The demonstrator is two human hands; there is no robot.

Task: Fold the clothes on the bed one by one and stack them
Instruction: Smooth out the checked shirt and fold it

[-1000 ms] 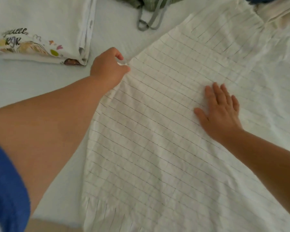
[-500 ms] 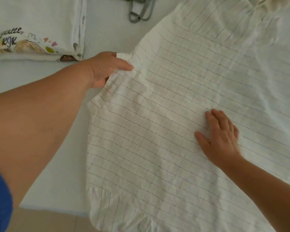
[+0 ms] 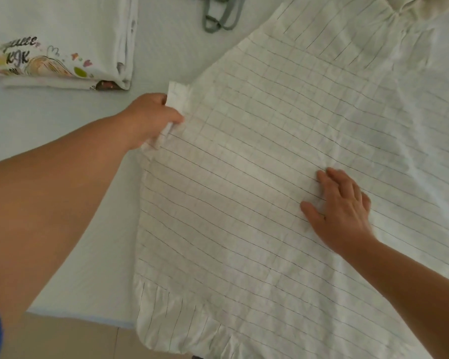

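A white dress with thin dark grid lines (image 3: 257,156) lies spread over the bed, its ruffled hem hanging past the near edge. My left hand (image 3: 151,117) pinches the dress's left side edge, with a fold of the cloth lifted between thumb and fingers. My right hand (image 3: 340,208) lies flat on the middle of the dress, fingers together, pressing it down. A folded white printed T-shirt (image 3: 55,40) rests at the far left of the bed, apart from the dress.
The pale bed sheet (image 3: 62,120) shows bare between the T-shirt and the dress. A grey-green garment with straps (image 3: 218,14) lies at the top edge. Another cream cloth (image 3: 425,6) sits at the top right. Floor tiles (image 3: 75,338) show below the bed's near edge.
My left hand has taken hold of the dress's left edge and pulled a fold of it up and inward. My right hand has slid toward me along the dress.
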